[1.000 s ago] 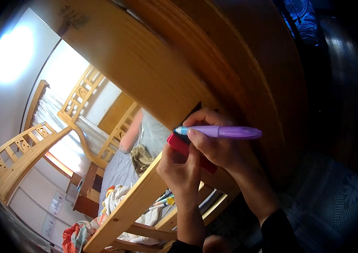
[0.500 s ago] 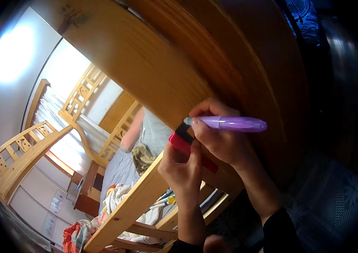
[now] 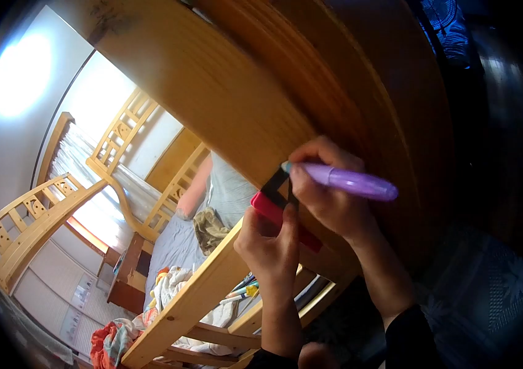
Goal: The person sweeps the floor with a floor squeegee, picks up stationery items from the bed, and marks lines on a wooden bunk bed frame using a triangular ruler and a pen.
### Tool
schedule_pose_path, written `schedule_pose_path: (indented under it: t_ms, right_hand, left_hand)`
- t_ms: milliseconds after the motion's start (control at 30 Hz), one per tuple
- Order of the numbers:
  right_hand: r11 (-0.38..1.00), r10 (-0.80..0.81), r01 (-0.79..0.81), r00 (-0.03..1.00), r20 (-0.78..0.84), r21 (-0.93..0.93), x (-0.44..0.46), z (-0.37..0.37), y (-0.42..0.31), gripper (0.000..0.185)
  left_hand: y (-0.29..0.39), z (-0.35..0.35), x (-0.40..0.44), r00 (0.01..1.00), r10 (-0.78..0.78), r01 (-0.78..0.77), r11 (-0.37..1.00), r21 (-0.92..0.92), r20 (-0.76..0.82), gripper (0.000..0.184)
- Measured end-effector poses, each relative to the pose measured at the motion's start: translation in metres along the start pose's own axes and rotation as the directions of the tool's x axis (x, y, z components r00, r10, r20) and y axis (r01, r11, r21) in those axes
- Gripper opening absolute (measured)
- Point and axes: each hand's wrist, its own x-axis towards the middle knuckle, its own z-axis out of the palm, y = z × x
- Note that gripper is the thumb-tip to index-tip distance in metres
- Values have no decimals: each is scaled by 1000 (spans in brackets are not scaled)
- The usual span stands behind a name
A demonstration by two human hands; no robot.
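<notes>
My right hand pinches a purple marker pen near its front end, and the pale blue tip rests at a flat black piece against the wooden board. That black piece extends from a bright pink bar; together they look like a small angle tool. My left hand is closed on the pink bar, thumb and fingers on either side, keeping it at the board's lower edge. Part of the bar is hidden behind my left thumb and fingers.
Beyond the board stands a wooden bunk bed with crumpled bedding and a brown-green cloth. A curtained window and a brown cabinet are farther back. Dark patterned fabric lies at lower right.
My right hand and the marker have shifted slightly up and right, the tip moving along the black piece. More of the black piece shows. My left hand keeps its hold.
</notes>
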Motion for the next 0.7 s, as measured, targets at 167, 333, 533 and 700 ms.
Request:
schedule_pose_path:
  t_ms: [167, 333, 533, 700]
  right_hand:
    - [1000, 11, -11, 999, 32, -8, -3, 2, -7, 11]
    - [996, -68, 73, 992, 102, -45, -4, 3, -9, 12]
    - [999, -12, 14, 996, 87, -29, -4, 1, -8, 13]
    - [991, -95, 100, 994, 59, -89, -3, -1, -4, 12]
  left_hand:
    - [3, -2, 0, 999, -4, 5, 1000, -25, 40, 20]
    - [4, 1, 0, 1000, 16, -16, 999, -49, 1, 19]
    - [2, 1, 0, 1000, 4, -4, 1000, -22, -12, 19]
    - [5, 0, 0, 1000, -8, 7, 1000, -23, -12, 18]
